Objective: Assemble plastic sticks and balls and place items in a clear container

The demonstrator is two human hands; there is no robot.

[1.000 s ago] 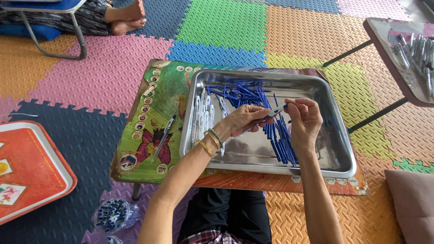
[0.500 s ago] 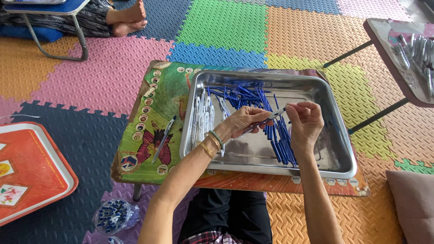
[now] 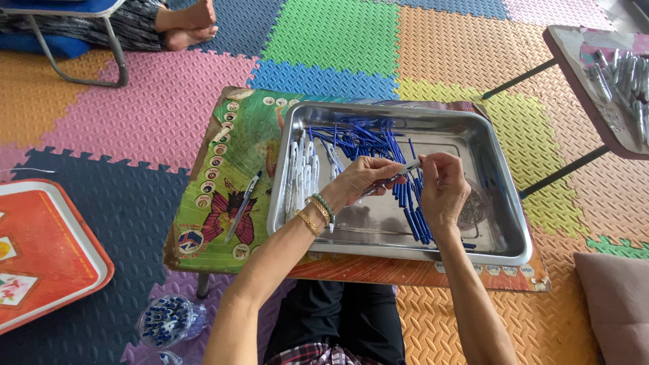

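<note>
Hands meet over the tray (image 3: pixel 503 203): left hand (image 3: pixel 362 179) and right hand (image 3: pixel 443 186) each pinch one pen (image 3: pixel 399 174), loose parts kept within reach.

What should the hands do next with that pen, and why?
Probably push the two pen parts together. The left hand and right hand each pinch one end of a pen over the metal tray, and one finished pen lies beside it.

Under both hands the tray (image 3: pixel 503 177) is shiny, smooth metal. The pen parts (image 3: pixel 368 138) beyond the fingers look like glossy blue plastic. Around it, the floor mats (image 3: pixel 338 34) are matt, textured foam.
</note>
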